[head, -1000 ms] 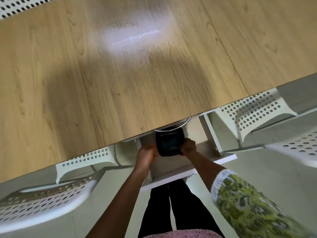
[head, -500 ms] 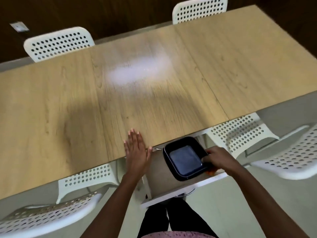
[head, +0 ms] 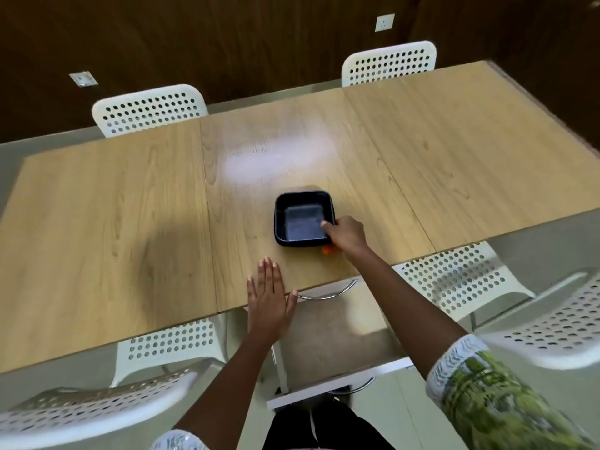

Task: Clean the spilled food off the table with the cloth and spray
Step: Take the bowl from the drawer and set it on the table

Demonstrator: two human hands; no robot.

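Observation:
A black square tray sits on the wooden table near its front edge, and looks empty. My right hand grips the tray's near right corner, thumb over the rim. A small orange bit shows under that hand beside the tray. My left hand lies flat with straight fingers on the table's front edge, left of the tray. No cloth or spray bottle is in view.
White perforated chairs stand around the table: two at the far side, others at the near side. A white stool stands under the table edge in front of me. A dark wood wall is behind.
The tray came up from below the table edge and now sits on the tabletop in my right hand's grip. My left hand left the tray and lies flat on the table edge.

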